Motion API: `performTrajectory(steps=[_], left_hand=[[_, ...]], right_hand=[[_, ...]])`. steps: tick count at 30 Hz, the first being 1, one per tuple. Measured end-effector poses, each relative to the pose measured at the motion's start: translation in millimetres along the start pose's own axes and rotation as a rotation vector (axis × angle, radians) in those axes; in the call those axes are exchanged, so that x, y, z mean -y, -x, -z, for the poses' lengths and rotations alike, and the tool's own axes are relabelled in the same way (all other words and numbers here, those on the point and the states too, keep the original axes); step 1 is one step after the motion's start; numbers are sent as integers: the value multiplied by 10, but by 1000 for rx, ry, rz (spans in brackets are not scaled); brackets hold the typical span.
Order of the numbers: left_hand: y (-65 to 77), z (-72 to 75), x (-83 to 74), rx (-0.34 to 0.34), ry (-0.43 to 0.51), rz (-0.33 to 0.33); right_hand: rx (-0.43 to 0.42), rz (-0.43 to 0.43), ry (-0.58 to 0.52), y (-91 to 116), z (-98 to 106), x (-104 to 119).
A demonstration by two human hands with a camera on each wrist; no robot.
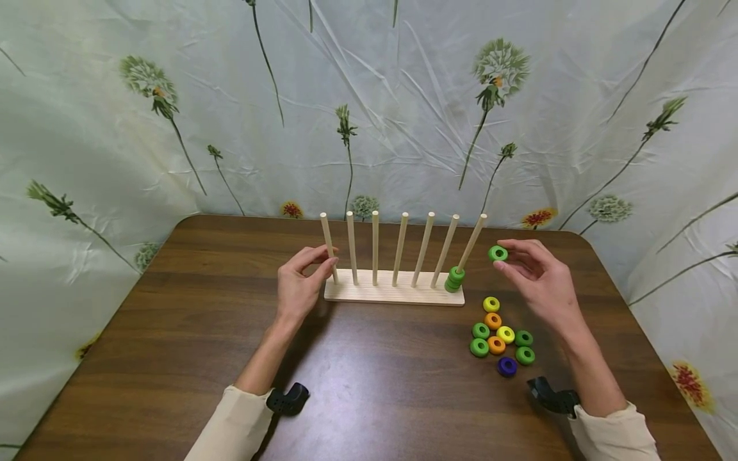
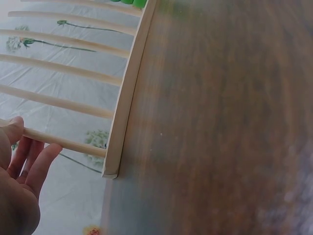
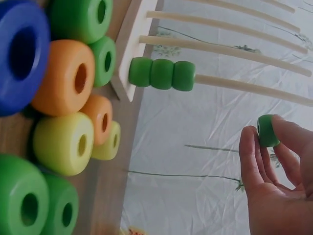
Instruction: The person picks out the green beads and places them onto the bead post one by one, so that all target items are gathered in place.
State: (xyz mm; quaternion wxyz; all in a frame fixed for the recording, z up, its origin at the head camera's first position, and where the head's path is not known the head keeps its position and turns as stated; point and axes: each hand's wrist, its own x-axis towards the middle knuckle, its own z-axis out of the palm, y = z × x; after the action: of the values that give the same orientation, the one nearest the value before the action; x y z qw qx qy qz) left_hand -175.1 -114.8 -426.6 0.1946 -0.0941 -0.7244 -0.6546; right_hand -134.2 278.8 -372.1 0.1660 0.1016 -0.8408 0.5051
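A pale wooden board [image 1: 392,293] with a row of several upright pegs stands on the table. My left hand [image 1: 301,282] pinches the leftmost peg [image 1: 326,234] between thumb and fingers, low on its length in the head view. Three green rings [image 3: 161,74] are stacked at the foot of the rightmost peg [image 1: 474,240]. Just right of that peg, my right hand [image 1: 542,282] holds another green ring [image 1: 498,253] by its edges, raised above the table and apart from the peg. In the right wrist view, thumb and fingertips grip this ring.
In front of my right hand lies a loose group of rings: green [image 1: 479,347], orange [image 1: 496,346], yellow [image 1: 505,335] and one dark blue ring [image 1: 507,367]. The brown table [image 1: 369,384] ends at a flower-patterned curtain [image 1: 403,128] behind the board.
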Motion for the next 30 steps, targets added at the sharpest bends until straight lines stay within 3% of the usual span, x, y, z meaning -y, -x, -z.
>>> performTrajectory(steps=[16, 30], left_hand=[[5, 27, 10, -9, 0, 18], [1, 0, 10, -4, 6, 12]], right_hand=[[-41, 23, -36, -137, -118, 195], [-141, 90, -66, -188, -113, 307]])
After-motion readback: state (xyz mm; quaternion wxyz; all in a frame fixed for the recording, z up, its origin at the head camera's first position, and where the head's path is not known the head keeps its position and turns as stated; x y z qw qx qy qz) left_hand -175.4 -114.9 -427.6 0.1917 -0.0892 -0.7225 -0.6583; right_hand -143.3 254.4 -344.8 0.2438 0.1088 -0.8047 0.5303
